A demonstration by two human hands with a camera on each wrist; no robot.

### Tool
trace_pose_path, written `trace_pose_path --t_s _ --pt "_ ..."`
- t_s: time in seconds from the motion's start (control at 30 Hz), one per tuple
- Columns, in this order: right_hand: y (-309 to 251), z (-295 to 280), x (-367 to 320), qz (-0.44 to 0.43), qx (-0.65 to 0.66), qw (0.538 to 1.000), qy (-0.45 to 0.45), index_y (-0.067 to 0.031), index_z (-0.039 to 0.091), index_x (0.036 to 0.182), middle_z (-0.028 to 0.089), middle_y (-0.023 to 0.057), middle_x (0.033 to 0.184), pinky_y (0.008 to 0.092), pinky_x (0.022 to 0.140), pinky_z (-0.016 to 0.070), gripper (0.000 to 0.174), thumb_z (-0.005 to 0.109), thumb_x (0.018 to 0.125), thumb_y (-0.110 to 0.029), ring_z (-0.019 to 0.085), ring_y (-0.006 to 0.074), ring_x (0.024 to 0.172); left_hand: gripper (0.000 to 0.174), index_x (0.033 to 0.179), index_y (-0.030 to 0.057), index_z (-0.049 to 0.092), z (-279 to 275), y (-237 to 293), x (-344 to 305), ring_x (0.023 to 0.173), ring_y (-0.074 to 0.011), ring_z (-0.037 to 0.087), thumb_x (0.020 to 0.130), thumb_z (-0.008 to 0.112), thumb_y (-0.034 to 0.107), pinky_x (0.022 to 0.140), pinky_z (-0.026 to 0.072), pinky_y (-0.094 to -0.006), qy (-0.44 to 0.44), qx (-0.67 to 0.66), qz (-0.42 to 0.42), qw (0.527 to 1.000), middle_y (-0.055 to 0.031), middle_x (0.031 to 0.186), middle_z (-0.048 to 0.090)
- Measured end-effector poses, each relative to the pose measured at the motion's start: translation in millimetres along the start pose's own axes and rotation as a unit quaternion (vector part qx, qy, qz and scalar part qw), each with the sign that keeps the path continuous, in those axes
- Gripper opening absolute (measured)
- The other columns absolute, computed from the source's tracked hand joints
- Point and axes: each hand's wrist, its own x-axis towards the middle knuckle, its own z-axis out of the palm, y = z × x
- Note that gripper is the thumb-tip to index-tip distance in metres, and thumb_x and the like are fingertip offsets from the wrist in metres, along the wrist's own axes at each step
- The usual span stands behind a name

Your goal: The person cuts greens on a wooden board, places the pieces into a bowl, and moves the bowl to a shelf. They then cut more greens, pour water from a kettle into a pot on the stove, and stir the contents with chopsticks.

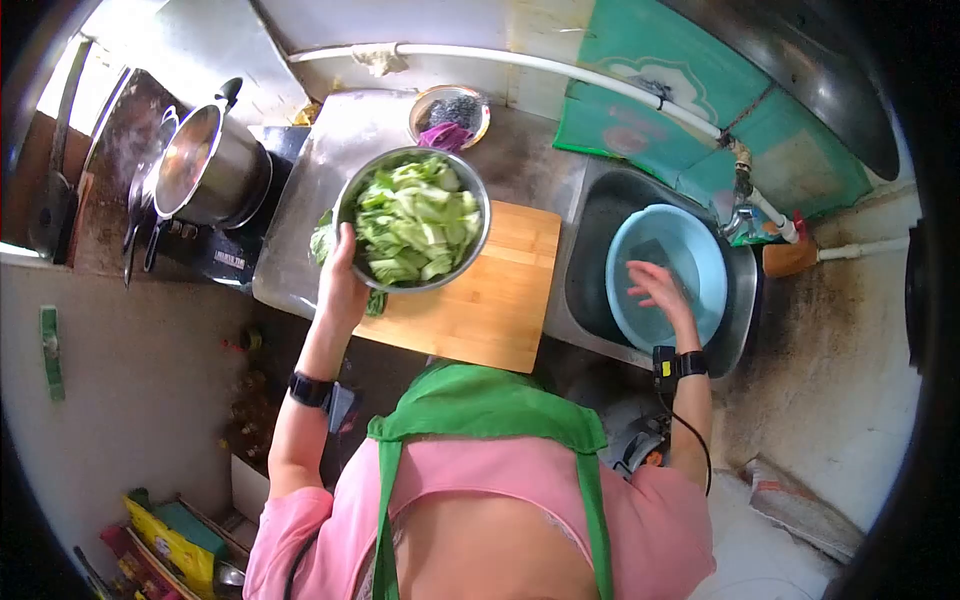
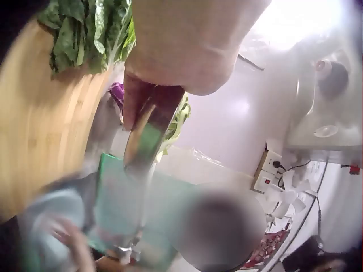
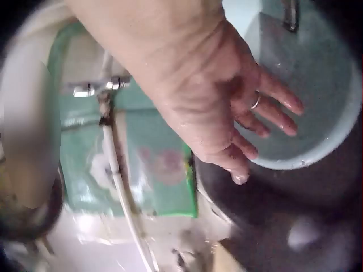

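Note:
In the head view my left hand [image 1: 345, 285] grips the left rim of a metal bowl [image 1: 484, 235], heaped with chopped leafy greens [image 1: 415, 220]. The bowl is over the left part of a wooden cutting board [image 1: 510, 300]. A bit of green leaf [image 1: 376, 303] shows below the bowl on the board. In the left wrist view, fingers curl over the bowl's edge and larger leaves [image 2: 93, 34] lie on the board. My right hand [image 1: 660, 288], wet with fingers spread, is over a light blue basin [image 1: 715, 300] inside the sink; nothing is in it.
A steel pot [image 1: 195, 170] sits on the stove at left. Behind the bowl stands a small bowl with something purple [image 1: 446, 137] and a dark scrubber-like clump. A faucet [image 1: 740, 222] and white pipe [image 1: 560, 68] run along the wall. The metal sink [image 1: 585, 260] borders the board.

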Motion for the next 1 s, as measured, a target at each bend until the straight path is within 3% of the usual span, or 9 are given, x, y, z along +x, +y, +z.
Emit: trace_pose_path --t_s 0.07,0.13,0.17,0.2,0.27,0.37,0.53,0.83,1.0 --pt "-24 -7 -4 0.029 -0.048 0.997 0.057 -0.0057 0.058 0.114 0.055 0.0164 0.121 0.0419 0.091 0.0421 0.034 0.059 0.083 -0.021 0.053 0.0357 0.107 0.048 0.13 0.0061 0.039 -1 -7 7 0.11 -0.0172 0.051 0.095 0.042 0.039 0.092 0.0434 -0.0344 -0.032 -0.017 0.0 0.999 -0.0058 0.125 0.05" --pt "-53 1 -9 -0.223 -0.2 0.921 0.248 -0.0073 0.059 0.111 0.054 0.0148 0.122 0.0414 0.091 0.0424 0.029 0.058 0.082 -0.014 0.054 0.0352 0.104 0.051 0.132 0.0063 0.036 2 -12 12 0.111 -0.0154 0.05 0.095 0.042 0.041 0.093 0.0429 -0.033 -0.036 -0.008 -0.008 0.999 -0.0052 0.126 0.048" --pt "-100 9 -18 -0.273 -0.079 0.919 0.274 -0.0055 0.059 0.107 0.055 0.0137 0.119 0.0414 0.091 0.0425 0.028 0.058 0.079 -0.008 0.055 0.0334 0.104 0.053 0.133 0.0064 0.035 3 -16 12 0.111 -0.0149 0.05 0.094 0.042 0.042 0.093 0.0428 -0.0327 -0.024 0.008 -0.017 1.0 -0.005 0.126 0.048" --pt "-151 13 -33 -0.387 -0.106 0.867 0.298 -0.0059 0.06 0.105 0.056 0.0117 0.116 0.0421 0.091 0.0422 0.031 0.058 0.075 -0.002 0.053 0.0312 0.107 0.055 0.134 0.0069 0.035 -7 -23 18 0.11 -0.0143 0.05 0.094 0.042 0.044 0.092 0.0431 -0.0325 -0.037 -0.004 -0.026 0.999 -0.005 0.126 0.048" --pt "-226 36 -51 -0.534 -0.053 0.804 0.256 -0.0082 0.058 0.105 0.054 0.0099 0.122 0.0433 0.097 0.0397 0.037 0.057 0.071 0.005 0.052 0.0287 0.112 0.055 0.134 0.0078 0.036 -1 -23 18 0.11 -0.0145 0.05 0.094 0.039 0.046 0.092 0.0438 -0.0326 -0.059 -0.005 -0.03 0.998 -0.0051 0.127 0.047" --pt "-290 86 -65 -0.647 -0.113 0.732 0.179 -0.0092 0.057 0.106 0.047 0.0118 0.129 0.0534 0.109 0.0167 0.033 0.063 0.074 -0.015 0.036 0.0279 0.128 0.056 0.131 0.0088 0.04 -1 -31 13 0.113 -0.0152 0.048 0.094 0.035 0.05 0.095 0.04 -0.0328 -0.067 -0.023 -0.027 0.997 -0.0057 0.126 0.048" --pt "-307 114 -50 -0.625 -0.15 0.761 0.089 -0.0091 0.06 0.099 0.045 0.0118 0.13 0.0634 0.105 0.0122 0.029 0.065 0.073 -0.022 0.032 0.0302 0.13 0.058 0.133 0.0104 0.037 -4 -28 3 0.118 -0.0217 0.045 0.093 0.033 0.053 0.098 0.0378 -0.0373 -0.075 -0.021 -0.027 0.997 -0.0094 0.129 0.046" --pt "-313 120 -48 -0.603 -0.272 0.731 0.165 -0.0101 0.061 0.093 0.049 0.0116 0.12 0.0637 0.102 0.021 0.035 0.071 0.064 -0.026 0.038 0.03 0.124 0.051 0.136 0.0063 0.032 -16 -34 0 0.122 -0.0154 0.038 0.097 0.039 0.038 0.102 0.0309 -0.0323 -0.079 -0.035 0.0 0.996 -0.0054 0.134 0.04" --pt "-314 121 -33 -0.607 -0.253 0.728 0.193 -0.0078 0.062 0.086 0.052 0.0135 0.112 0.0613 0.103 0.0211 0.031 0.071 0.062 -0.025 0.041 0.03 0.119 0.05 0.136 0.0082 0.033 -24 -41 6 0.121 -0.0169 0.041 0.096 0.038 0.039 0.1 0.0356 -0.0345 -0.082 -0.027 0.006 0.996 -0.0062 0.134 0.042"
